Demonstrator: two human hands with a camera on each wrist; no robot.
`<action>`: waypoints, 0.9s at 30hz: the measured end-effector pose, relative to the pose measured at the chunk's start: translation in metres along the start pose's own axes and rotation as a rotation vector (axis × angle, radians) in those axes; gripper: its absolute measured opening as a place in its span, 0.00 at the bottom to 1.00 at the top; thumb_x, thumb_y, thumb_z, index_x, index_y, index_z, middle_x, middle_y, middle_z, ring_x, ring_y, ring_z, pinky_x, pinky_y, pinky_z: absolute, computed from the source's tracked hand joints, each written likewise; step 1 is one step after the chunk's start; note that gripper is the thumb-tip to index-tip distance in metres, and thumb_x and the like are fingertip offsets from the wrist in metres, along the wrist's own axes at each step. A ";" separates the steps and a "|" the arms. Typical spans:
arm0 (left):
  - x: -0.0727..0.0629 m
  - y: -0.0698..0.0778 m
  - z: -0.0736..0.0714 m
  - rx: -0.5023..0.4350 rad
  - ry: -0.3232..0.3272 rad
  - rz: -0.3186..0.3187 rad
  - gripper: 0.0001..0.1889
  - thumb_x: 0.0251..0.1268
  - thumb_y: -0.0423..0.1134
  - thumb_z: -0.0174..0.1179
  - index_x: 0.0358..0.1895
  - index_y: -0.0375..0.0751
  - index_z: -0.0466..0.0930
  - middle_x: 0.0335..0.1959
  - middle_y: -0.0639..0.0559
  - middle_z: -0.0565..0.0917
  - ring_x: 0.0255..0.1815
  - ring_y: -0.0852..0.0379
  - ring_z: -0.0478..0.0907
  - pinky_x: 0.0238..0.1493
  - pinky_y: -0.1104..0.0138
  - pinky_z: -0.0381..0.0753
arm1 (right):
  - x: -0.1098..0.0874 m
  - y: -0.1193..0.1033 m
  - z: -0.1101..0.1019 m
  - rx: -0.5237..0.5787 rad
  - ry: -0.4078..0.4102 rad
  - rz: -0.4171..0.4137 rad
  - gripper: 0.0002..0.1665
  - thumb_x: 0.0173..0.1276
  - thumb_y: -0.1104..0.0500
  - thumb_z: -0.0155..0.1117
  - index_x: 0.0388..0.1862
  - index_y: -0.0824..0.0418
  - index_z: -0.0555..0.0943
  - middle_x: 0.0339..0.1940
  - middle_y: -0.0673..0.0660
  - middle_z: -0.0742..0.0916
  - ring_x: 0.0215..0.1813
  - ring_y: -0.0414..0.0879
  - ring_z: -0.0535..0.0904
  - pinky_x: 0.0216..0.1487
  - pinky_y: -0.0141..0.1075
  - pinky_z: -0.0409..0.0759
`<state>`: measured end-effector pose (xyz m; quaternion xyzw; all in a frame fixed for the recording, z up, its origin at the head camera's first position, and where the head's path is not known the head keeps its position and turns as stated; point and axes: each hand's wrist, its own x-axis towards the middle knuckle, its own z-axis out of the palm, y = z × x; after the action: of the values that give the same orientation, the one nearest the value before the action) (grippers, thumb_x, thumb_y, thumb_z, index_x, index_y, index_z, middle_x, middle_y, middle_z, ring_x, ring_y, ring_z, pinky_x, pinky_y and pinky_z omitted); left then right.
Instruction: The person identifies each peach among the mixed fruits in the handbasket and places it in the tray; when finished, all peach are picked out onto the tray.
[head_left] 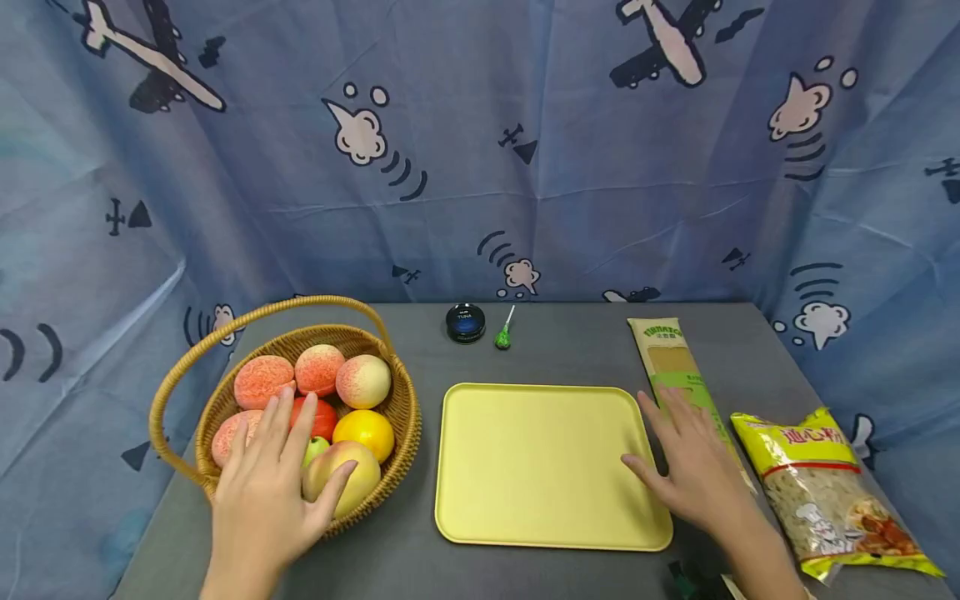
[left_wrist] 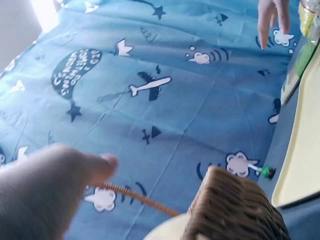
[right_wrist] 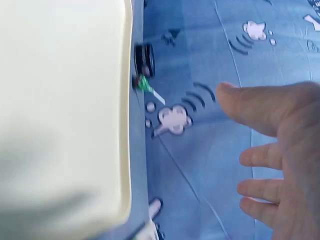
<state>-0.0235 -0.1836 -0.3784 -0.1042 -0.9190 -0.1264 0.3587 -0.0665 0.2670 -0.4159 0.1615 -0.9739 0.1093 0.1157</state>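
In the head view my left hand is spread, fingers straight, over the near side of a wicker basket and holds nothing. Inside are several peaches, an orange and a red fruit partly hidden by my fingers. My right hand, also with fingers extended and nothing in its grasp, is above the right edge of a yellow tray. Beneath and beyond it lies a long green-and-cream noodle packet, partly covered by the hand. Whether either hand touches anything, I cannot tell.
A tuna tin and a green lollipop lie behind the tray. To the right sits a yellow bag of pasta. The basket's tall handle arches up on the left. A patterned blue curtain hangs behind the grey table.
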 end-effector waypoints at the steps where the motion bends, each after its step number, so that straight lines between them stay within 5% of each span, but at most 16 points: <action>1: -0.003 -0.001 -0.002 -0.023 0.039 0.000 0.39 0.63 0.69 0.44 0.63 0.40 0.74 0.62 0.37 0.74 0.63 0.40 0.72 0.70 0.46 0.63 | 0.001 -0.004 0.003 0.015 0.009 -0.021 0.48 0.58 0.40 0.67 0.72 0.60 0.62 0.70 0.69 0.66 0.71 0.65 0.59 0.68 0.68 0.54; 7: -0.020 -0.010 -0.015 -0.184 0.349 -0.060 0.33 0.62 0.61 0.55 0.53 0.30 0.80 0.52 0.33 0.81 0.62 0.51 0.75 0.71 0.66 0.65 | 0.010 -0.028 0.016 0.133 0.024 -0.136 0.48 0.57 0.45 0.71 0.72 0.58 0.63 0.71 0.64 0.67 0.71 0.60 0.63 0.63 0.62 0.67; 11: -0.022 -0.009 -0.024 -0.288 0.578 -0.174 0.30 0.59 0.54 0.61 0.44 0.23 0.82 0.46 0.28 0.82 0.56 0.56 0.79 0.63 0.74 0.71 | 0.020 -0.046 0.021 0.231 -0.009 -0.187 0.47 0.58 0.48 0.71 0.72 0.60 0.63 0.72 0.63 0.67 0.69 0.61 0.64 0.62 0.59 0.69; 14: -0.026 -0.015 -0.029 -0.304 0.655 -0.292 0.27 0.57 0.49 0.63 0.43 0.21 0.81 0.46 0.27 0.82 0.55 0.61 0.79 0.61 0.77 0.72 | 0.030 -0.062 0.020 0.286 -0.048 -0.201 0.46 0.59 0.49 0.70 0.72 0.59 0.62 0.72 0.60 0.67 0.70 0.59 0.64 0.63 0.57 0.71; 17: -0.039 -0.034 -0.028 -0.279 0.596 -0.415 0.24 0.55 0.44 0.64 0.48 0.25 0.81 0.50 0.33 0.82 0.55 0.70 0.76 0.60 0.80 0.70 | 0.042 -0.077 0.018 0.341 -0.101 -0.210 0.45 0.60 0.48 0.69 0.73 0.57 0.62 0.74 0.57 0.66 0.72 0.55 0.63 0.65 0.54 0.71; 20: -0.054 -0.059 -0.025 -0.288 0.428 -0.512 0.21 0.58 0.37 0.63 0.54 0.32 0.80 0.56 0.44 0.81 0.57 0.74 0.73 0.58 0.83 0.69 | 0.057 -0.093 0.018 0.391 -0.139 -0.254 0.44 0.62 0.47 0.68 0.73 0.56 0.61 0.74 0.56 0.65 0.73 0.54 0.63 0.65 0.54 0.71; 23: -0.062 -0.076 -0.022 -0.394 0.236 -0.582 0.23 0.60 0.28 0.61 0.61 0.36 0.75 0.60 0.53 0.77 0.59 0.73 0.71 0.55 0.84 0.70 | 0.073 -0.107 0.017 0.432 -0.175 -0.304 0.43 0.63 0.46 0.66 0.73 0.55 0.61 0.74 0.54 0.65 0.73 0.52 0.63 0.66 0.53 0.71; 27: -0.065 -0.086 -0.018 -0.572 0.078 -0.668 0.25 0.62 0.22 0.56 0.65 0.33 0.69 0.63 0.50 0.74 0.59 0.69 0.73 0.54 0.83 0.72 | 0.098 -0.126 0.013 0.526 -0.249 -0.364 0.41 0.65 0.45 0.63 0.74 0.52 0.60 0.74 0.51 0.65 0.73 0.49 0.62 0.68 0.52 0.69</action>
<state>0.0102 -0.2765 -0.4237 0.1081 -0.8162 -0.4883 0.2894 -0.1160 0.1189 -0.3807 0.3691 -0.8743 0.3136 -0.0320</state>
